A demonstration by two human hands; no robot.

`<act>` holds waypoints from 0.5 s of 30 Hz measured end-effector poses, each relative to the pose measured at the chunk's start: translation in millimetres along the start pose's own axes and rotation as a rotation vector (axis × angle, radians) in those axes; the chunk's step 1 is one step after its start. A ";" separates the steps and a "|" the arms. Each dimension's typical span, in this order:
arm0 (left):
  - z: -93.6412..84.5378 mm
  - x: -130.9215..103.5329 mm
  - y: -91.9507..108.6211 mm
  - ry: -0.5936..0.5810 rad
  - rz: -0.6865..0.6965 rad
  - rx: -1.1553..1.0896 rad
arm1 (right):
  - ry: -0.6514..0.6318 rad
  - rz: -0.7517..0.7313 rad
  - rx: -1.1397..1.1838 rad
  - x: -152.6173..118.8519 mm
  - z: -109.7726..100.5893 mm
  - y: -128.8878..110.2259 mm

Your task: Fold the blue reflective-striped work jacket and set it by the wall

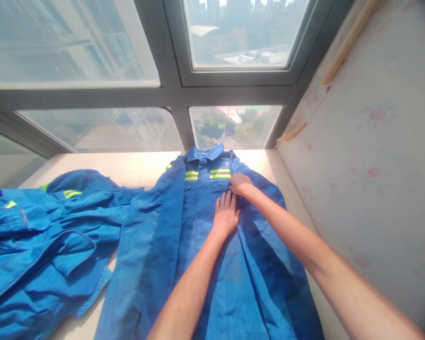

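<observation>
A blue work jacket (198, 236) with yellow reflective stripes lies spread out, front up, its collar toward the window. My left hand (225, 216) rests flat on the jacket's chest with its fingers spread. Just above it and to the right, my right hand (240, 183) has its fingers bent together on the fabric by the end of the chest stripe, at the jacket's right side. Folds run down the cloth below both hands. The jacket's sleeves lie along its two sides.
To the left, a second blue garment (56, 236) lies crumpled on the pale sill (138, 166). Grey window frames (233, 96) with glass panes rise behind. A wall with flowered paper (371, 156) stands close on the right.
</observation>
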State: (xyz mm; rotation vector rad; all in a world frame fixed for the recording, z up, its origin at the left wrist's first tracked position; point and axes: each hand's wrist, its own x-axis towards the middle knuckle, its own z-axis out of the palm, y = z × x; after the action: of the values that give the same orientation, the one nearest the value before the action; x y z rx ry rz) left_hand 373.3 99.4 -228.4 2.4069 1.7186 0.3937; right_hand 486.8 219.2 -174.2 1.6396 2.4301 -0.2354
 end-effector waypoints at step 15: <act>4.4 -10.1 -5.7 0.046 0.087 -0.019 | 0.052 0.139 -0.065 13.5 -4.7 28.9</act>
State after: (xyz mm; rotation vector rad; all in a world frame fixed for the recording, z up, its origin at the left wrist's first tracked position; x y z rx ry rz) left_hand 366.4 91.8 -235.4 2.4839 1.6253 0.4788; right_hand 508.3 243.2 -173.6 1.7969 2.3211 -0.0928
